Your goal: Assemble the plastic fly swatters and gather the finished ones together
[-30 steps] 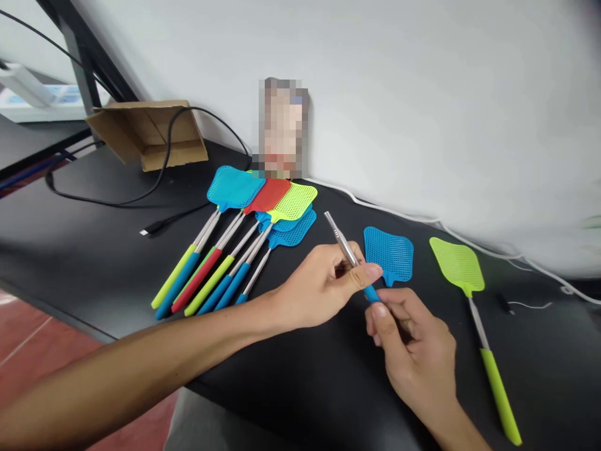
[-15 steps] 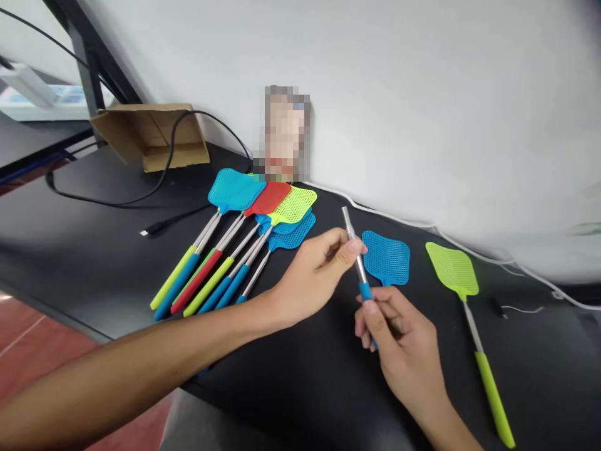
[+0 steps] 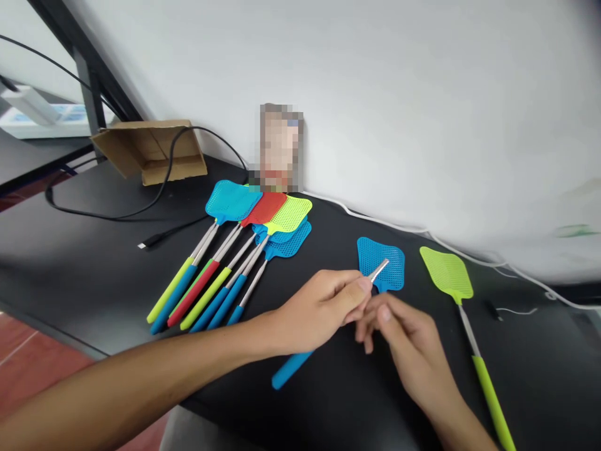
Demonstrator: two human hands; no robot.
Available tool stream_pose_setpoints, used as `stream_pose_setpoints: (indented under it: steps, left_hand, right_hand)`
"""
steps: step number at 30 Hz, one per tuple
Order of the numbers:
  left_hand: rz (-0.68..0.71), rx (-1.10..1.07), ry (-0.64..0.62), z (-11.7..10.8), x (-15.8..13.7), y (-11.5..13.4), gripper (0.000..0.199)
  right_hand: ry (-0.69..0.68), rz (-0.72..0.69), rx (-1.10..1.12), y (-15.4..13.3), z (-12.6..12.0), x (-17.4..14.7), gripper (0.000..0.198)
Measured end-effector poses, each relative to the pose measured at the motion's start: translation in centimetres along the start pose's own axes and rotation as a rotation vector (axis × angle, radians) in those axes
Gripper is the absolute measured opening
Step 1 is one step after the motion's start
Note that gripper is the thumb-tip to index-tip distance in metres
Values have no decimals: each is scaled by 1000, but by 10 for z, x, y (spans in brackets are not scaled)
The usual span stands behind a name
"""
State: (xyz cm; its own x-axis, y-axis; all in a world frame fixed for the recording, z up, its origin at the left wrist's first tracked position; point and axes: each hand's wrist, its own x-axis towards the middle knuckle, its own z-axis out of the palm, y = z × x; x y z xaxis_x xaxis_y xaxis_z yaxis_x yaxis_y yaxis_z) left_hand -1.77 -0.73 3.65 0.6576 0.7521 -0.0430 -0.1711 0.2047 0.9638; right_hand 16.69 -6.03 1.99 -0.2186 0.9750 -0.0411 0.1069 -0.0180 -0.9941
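A white wall [image 3: 422,125] rises behind a black bench [image 3: 328,401], which carries the rest. A pile of telescopic fly swatters [image 3: 241,254] lies on the left half of it, mesh heads in blue, red and lime overlapping towards the wall, handles in blue, red and lime slanting towards the near edge. Behind the pile, to its left, a cardboard box [image 3: 173,163] rests with its inside showing. A lime fly swatter [image 3: 469,332] lies alone at the right, head away from the person.

The left hand [image 3: 326,307] pinches a blue-handled metal rod [image 3: 293,369] between thumb and fingers; the handle comes out below the palm and the silver tip points up and to the right. The right hand [image 3: 408,338] is just beside it, fingers loosely curled, thumb apart from them, gripping nothing that shows. Beyond both hands lies a blue mesh swatter head [image 3: 375,250]; the rod's tip crosses it in view, and whether they touch I cannot tell. A black cable [image 3: 171,156] loops in front of the box, and a thin white cable [image 3: 375,220] runs along the wall's foot.
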Motion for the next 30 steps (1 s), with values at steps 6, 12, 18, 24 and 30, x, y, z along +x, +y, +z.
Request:
stream_pose_setpoints:
  steps: [6,12,18,24,30]
  left_hand:
    - [-145,45,-163,1,0,5,41]
    - [-260,53,-208,-2,2,7,47]
    - [-363,-24,-249,-4,3,8,51]
    - [-325,6,-169,0,3,2,54]
    - [-260,-70,-168,3,4,-2,55]
  right_hand:
    - [165,12,261,2,-7,4,18]
    - [208,12,352,2,2,3,23]
    - [623,-64,423,-8,-59,19,22]
    - [545,20,394,-7,-18,12,28]
    - [295,63,292,-1,19,-2,26]
